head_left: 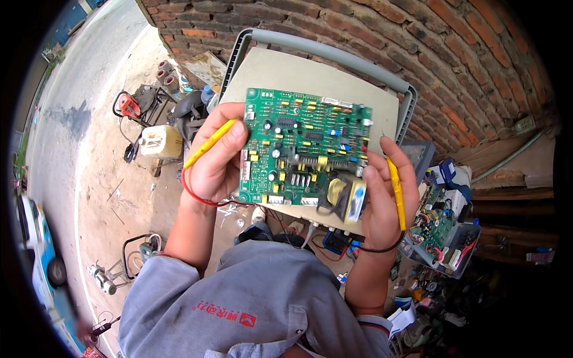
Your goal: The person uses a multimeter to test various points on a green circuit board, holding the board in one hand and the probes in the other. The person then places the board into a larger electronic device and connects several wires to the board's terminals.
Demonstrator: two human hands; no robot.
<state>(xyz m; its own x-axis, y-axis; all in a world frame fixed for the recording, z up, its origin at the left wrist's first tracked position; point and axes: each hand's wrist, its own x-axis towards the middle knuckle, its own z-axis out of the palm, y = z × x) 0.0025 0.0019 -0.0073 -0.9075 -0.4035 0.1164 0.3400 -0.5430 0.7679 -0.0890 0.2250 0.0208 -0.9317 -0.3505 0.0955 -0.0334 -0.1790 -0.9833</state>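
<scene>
A green circuit board [267, 184] is held up in front of me, its component side facing up. My left hand [219, 156] grips its left edge, thumb on top, with a yellow test probe [209, 144] on a red lead lying across the thumb. At the board's right edge my right hand [388, 197] is closed on it, and a second yellow probe [396, 194] on a black lead rests between those fingers. A transformer [347, 198] sits at the board's lower right corner, slightly blurred. Neither probe tip visibly touches a component.
Beneath the board stands a beige case or table [310, 68] with a grey rail [334, 46]. A brick wall [382, 30] rises behind. To the right, a bin [456, 262] holds more circuit boards. A yellowish jerrycan [161, 142] and tools lie on the left ground.
</scene>
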